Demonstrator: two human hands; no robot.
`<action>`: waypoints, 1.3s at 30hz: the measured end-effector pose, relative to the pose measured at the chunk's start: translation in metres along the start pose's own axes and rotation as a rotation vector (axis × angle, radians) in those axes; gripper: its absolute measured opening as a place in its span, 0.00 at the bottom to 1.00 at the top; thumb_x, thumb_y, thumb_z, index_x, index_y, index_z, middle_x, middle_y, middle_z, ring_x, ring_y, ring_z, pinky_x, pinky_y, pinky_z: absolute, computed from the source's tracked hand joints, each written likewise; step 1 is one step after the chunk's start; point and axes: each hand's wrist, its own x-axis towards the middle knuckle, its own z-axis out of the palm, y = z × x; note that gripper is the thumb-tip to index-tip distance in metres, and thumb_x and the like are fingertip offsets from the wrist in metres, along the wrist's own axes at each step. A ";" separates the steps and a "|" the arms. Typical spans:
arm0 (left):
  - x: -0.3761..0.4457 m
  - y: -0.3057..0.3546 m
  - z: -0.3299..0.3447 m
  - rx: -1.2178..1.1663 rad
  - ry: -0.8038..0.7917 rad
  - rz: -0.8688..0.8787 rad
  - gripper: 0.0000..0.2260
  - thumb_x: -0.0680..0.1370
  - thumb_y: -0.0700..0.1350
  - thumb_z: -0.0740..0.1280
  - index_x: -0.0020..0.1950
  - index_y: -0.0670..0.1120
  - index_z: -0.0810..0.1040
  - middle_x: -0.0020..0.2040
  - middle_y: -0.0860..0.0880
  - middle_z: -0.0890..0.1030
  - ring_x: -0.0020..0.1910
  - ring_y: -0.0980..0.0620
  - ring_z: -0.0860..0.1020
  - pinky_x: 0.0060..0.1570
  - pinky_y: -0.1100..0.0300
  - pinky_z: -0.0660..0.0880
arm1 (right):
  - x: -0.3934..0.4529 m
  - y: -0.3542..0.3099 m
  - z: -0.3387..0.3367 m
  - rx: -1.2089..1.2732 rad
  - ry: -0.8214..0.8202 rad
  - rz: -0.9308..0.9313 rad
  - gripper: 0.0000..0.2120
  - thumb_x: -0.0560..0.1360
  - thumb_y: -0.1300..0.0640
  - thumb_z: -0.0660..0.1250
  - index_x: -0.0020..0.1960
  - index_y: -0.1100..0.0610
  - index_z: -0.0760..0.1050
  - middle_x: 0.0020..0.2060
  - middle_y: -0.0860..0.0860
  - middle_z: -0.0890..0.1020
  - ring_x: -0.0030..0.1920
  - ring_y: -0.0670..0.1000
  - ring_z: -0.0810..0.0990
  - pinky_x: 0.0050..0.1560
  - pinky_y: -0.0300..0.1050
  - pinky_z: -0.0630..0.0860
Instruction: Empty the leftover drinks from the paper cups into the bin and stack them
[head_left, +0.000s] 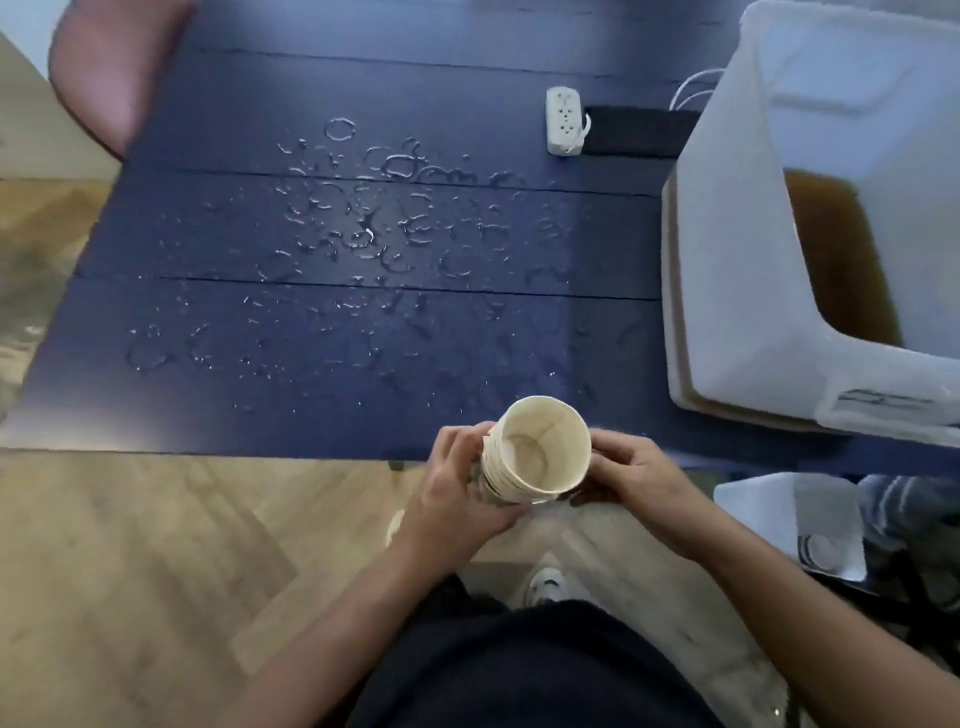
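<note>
Low in the frame, just below centre, the left hand (457, 493) wrapped its fingers (460, 441) round the side of the stack of paper cups (535, 457), and the right hand (631, 480) closed on its opposite side, both grasping it off the near edge of the worktop (234, 93). The nested cups were probably light, thin-walled and damp, so easily crushed or slipped; a hold across the ribbed rims suited them best. The dark blue worktop carried many wet rings (363, 234), a power strip (563, 120) further right, and the white bin (727, 260) of brown liquid at the right edge. Wooden floor (130, 545) lay below.
</note>
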 end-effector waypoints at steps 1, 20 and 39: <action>-0.011 -0.005 0.012 0.008 0.021 -0.020 0.31 0.62 0.61 0.76 0.62 0.65 0.69 0.58 0.57 0.71 0.54 0.64 0.74 0.51 0.74 0.70 | -0.003 0.012 -0.004 -0.017 -0.027 0.026 0.08 0.81 0.61 0.64 0.55 0.59 0.81 0.42 0.54 0.85 0.43 0.52 0.84 0.49 0.48 0.81; -0.033 -0.205 0.131 -0.128 -0.204 -0.731 0.29 0.74 0.27 0.62 0.70 0.52 0.74 0.67 0.47 0.73 0.65 0.44 0.77 0.66 0.46 0.76 | 0.088 0.227 0.021 0.163 0.196 0.569 0.15 0.82 0.46 0.60 0.55 0.51 0.83 0.45 0.50 0.86 0.44 0.51 0.83 0.36 0.43 0.78; 0.052 -0.257 0.206 -0.360 -0.172 -0.875 0.22 0.82 0.33 0.62 0.75 0.46 0.69 0.61 0.49 0.78 0.59 0.47 0.76 0.57 0.51 0.77 | 0.185 0.311 -0.025 0.303 0.337 0.672 0.25 0.84 0.42 0.56 0.75 0.55 0.65 0.67 0.54 0.75 0.56 0.58 0.80 0.57 0.57 0.79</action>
